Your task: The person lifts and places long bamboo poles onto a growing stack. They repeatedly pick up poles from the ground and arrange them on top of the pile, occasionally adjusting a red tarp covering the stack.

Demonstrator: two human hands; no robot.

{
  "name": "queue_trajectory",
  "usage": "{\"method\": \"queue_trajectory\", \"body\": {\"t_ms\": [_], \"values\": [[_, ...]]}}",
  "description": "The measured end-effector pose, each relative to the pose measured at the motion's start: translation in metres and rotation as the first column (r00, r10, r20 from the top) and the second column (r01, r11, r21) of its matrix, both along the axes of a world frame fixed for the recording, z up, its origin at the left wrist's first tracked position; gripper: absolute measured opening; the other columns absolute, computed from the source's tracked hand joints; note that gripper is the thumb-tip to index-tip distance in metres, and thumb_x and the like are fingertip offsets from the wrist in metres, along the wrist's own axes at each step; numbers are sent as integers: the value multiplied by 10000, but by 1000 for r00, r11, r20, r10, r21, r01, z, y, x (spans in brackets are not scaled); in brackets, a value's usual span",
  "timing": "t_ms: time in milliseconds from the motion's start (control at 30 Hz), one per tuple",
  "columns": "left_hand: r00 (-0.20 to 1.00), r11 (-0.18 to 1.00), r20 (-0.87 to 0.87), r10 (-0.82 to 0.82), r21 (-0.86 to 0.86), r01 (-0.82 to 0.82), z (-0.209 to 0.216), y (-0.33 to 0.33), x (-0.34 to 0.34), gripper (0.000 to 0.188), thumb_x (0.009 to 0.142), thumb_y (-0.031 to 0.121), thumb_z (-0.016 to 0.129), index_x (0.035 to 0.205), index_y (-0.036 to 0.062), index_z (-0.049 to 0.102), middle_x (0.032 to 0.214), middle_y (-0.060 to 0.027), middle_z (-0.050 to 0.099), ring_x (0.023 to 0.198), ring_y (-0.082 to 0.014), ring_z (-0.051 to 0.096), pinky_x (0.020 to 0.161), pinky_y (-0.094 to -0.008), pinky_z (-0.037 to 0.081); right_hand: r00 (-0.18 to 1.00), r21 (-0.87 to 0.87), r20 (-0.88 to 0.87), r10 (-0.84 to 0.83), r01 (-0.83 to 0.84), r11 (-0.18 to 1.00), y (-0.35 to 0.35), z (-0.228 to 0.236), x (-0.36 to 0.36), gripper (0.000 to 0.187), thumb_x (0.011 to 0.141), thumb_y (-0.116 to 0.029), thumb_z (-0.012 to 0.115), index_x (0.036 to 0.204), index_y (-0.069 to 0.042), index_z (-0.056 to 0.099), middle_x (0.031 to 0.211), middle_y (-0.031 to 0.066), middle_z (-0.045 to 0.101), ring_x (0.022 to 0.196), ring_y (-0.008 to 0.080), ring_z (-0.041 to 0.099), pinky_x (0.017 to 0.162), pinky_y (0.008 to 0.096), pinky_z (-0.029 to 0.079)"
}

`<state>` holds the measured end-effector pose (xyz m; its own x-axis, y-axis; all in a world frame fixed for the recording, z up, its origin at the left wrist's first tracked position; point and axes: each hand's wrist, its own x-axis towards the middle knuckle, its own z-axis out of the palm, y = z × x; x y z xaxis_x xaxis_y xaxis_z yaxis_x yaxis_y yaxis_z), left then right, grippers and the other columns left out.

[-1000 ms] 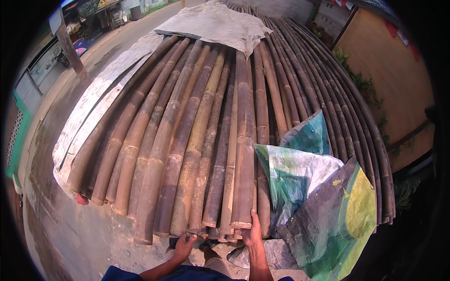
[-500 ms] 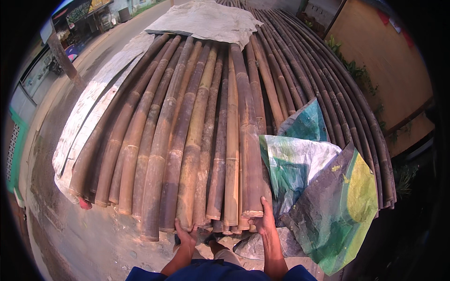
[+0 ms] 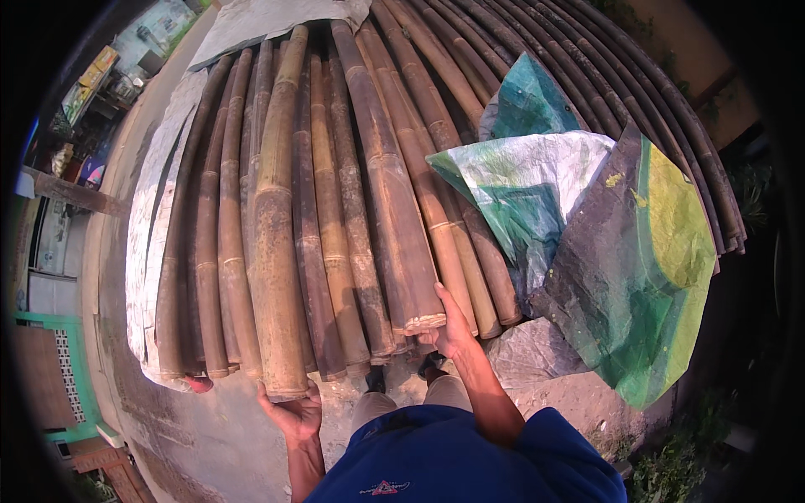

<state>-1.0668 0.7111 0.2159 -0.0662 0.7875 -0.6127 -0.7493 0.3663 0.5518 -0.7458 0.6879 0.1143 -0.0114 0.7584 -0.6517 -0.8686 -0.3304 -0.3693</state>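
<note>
A long stack of brown bamboo poles fans away from me. My left hand (image 3: 293, 412) is curled with its palm up under the near end of a thick yellowish-brown bamboo pole (image 3: 275, 243), which lies on top of its neighbours. The cut end of a purplish-brown bamboo pole (image 3: 401, 226), farther right, rests in my right hand (image 3: 453, 325); its thumb is along the pole's right side and the other fingers are partly hidden beneath. Several poles (image 3: 335, 260) lie between the two held ones.
A crumpled tarp (image 3: 620, 251) in green, grey, white and yellow covers poles on the right and hangs down. Whitish sheeting (image 3: 277, 21) lies across the far poles, with another strip (image 3: 155, 251) on the left edge. A road (image 3: 109, 277) runs along the left.
My left hand has carried the yellowish-brown pole's end leftward, away from the purplish-brown pole. My hands are farther apart. The view has shifted closer over the stack, and more of my blue shirt shows.
</note>
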Motion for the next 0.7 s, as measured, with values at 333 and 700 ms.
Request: {"method": "queue_trajectory", "body": {"t_ms": [333, 700], "values": [[977, 975, -165, 132, -156, -159, 20, 28, -45, 653, 874, 633, 578, 1250, 100, 540, 990, -110, 632, 706, -255, 615, 521, -304, 509, 991, -41, 64, 115, -112, 993, 11, -2, -15, 733, 924, -695, 553, 1208, -23, 628, 887, 149, 734, 732, 274, 740, 576, 310, 540], [989, 995, -149, -22, -99, 8, 17, 14, -39, 733, 876, 694, 538, 1285, 86, 535, 1019, -115, 650, 723, -261, 646, 578, -323, 547, 989, -64, 73, 126, -121, 991, 12, 0, -19, 763, 910, -710, 563, 1229, -19, 624, 916, 156, 727, 763, 293, 741, 597, 332, 547]]}}
